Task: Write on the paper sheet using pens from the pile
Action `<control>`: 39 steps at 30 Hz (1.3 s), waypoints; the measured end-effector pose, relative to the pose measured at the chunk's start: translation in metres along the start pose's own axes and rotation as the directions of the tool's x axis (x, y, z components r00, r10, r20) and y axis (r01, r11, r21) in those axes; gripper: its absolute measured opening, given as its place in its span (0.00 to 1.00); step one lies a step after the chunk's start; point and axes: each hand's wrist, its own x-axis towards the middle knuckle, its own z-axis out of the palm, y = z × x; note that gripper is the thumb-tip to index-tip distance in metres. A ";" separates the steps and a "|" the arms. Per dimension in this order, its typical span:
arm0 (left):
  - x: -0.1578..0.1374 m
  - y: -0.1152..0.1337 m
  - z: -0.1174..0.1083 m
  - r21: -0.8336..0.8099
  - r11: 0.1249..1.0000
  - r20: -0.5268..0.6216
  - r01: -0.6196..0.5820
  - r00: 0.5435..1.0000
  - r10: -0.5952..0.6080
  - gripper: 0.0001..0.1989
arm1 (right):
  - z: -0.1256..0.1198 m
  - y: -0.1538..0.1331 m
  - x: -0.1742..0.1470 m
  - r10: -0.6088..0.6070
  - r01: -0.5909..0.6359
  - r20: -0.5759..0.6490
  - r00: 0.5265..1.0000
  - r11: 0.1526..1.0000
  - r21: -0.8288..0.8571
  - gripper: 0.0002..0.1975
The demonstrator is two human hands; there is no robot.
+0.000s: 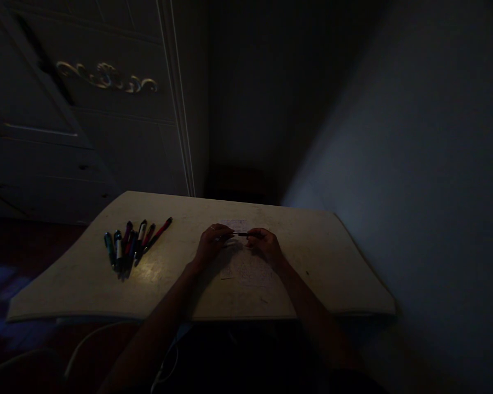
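Head view, pens (132, 245) near left hand (211, 241), cabinet (127, 126)

L forearm (164, 307) & R forearm (308, 301) reach fwd, angled in twd each other. L hand (209, 242) & R hand (268, 246) close tog., slight gap btwn, fingers bent & pinched; finer detail too dark.

1 head-worn view looks forward and down, over the hands (210, 241), from near the table (312, 230)
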 end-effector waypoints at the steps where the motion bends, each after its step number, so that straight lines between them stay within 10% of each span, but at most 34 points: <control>1: 0.000 0.000 0.001 0.003 1.000 0.000 -0.021 1.000 0.021 0.09 | 0.001 0.000 -0.001 0.008 -0.008 0.007 1.000 1.000 -0.001 0.17; 15: -0.003 0.006 0.004 0.057 0.987 0.057 -0.152 0.987 0.148 0.09 | -0.003 0.001 0.002 0.119 -0.117 -0.037 0.992 0.992 0.051 0.19; 26: -0.004 -0.007 0.003 0.113 0.991 0.051 -0.073 0.996 0.068 0.28 | -0.003 -0.007 0.002 0.129 -0.117 -0.071 0.989 0.981 0.153 0.17; 39: 0.001 -0.009 -0.009 0.345 0.922 0.243 -0.178 0.965 0.096 0.08 | -0.010 -0.004 0.008 0.098 -0.055 -0.160 0.982 0.965 0.255 0.16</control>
